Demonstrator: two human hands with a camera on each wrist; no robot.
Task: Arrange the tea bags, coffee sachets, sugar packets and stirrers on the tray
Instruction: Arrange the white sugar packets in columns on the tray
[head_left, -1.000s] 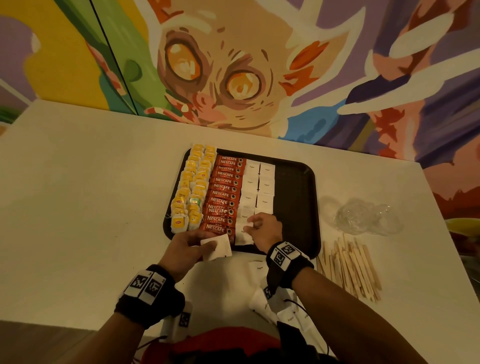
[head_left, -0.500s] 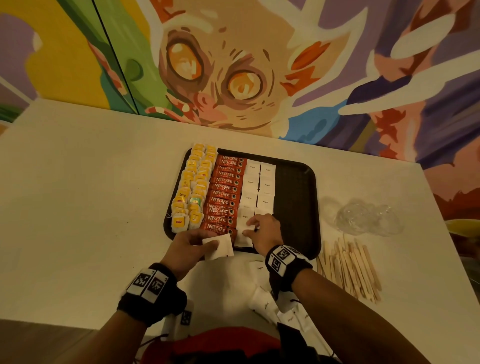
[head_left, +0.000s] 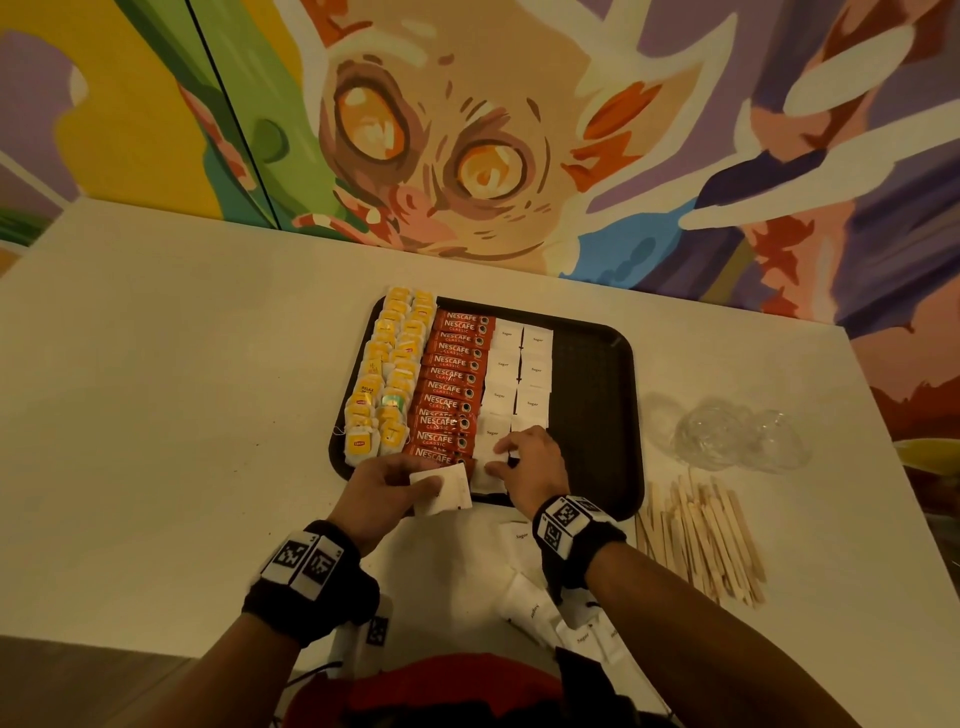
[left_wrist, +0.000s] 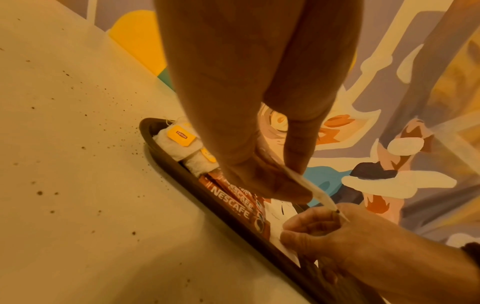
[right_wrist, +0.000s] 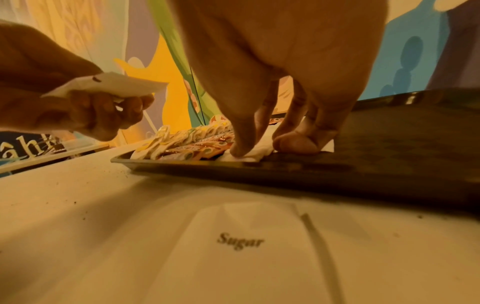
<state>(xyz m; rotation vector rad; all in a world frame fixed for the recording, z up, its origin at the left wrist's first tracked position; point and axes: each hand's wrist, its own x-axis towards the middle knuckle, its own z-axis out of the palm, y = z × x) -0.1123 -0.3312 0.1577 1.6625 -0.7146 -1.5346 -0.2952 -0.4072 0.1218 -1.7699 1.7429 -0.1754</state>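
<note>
A black tray (head_left: 597, 415) holds rows of yellow-tagged tea bags (head_left: 387, 384), red Nescafe sachets (head_left: 454, 384) and white sugar packets (head_left: 519, 369). My left hand (head_left: 415, 486) hovers at the tray's near edge and pinches a white sugar packet (head_left: 447, 491) between thumb and fingers (left_wrist: 293, 156). My right hand (head_left: 501, 457) presses its fingertips (right_wrist: 239, 150) down on a sugar packet (right_wrist: 254, 154) lying at the near end of the sugar rows. Wooden stirrers (head_left: 701, 540) lie in a heap on the table, right of the tray.
Loose sugar packets (head_left: 519, 535) (right_wrist: 241, 242) lie on the white table between the tray and me. Crumpled clear plastic (head_left: 727, 436) sits right of the tray. The tray's right third is bare. A painted wall runs along the table's far edge.
My right hand's fingers have shifted slightly left on the near sugar packet, toward the sachet row. My left hand keeps hold of its packet in about the same place.
</note>
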